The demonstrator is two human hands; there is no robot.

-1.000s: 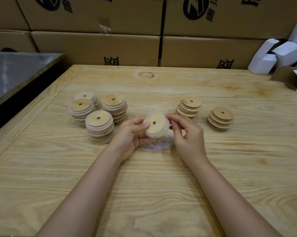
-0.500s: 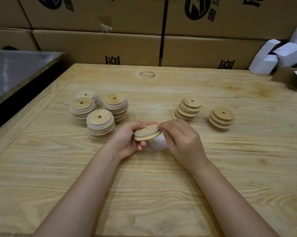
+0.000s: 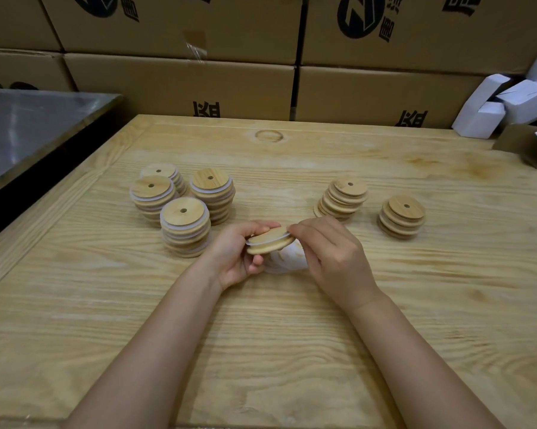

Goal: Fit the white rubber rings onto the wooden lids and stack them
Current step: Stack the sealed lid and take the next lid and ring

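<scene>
On the pale wooden table (image 3: pixel 292 335), ringed lid stacks (image 3: pixel 183 224) stand far left. At centre, our left hand (image 3: pixel 233 258) grips a tilted round wooden lid (image 3: pixel 271 245); our right hand (image 3: pixel 332 261) pinches its thin white rubber ring (image 3: pixel 265 239) at the right edge. We should seat it evenly all round.

Matt grained wooden table (image 3: pixel 415 305), smooth wooden lid (image 3: pixel 271 244), white rubber ring (image 3: pixel 262 239).

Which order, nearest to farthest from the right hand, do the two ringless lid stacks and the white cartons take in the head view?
1. Inner ringless stack, just beyond the right hand.
2. Outer ringless stack, further to the right.
3. White cartons, far back on the right.
</scene>
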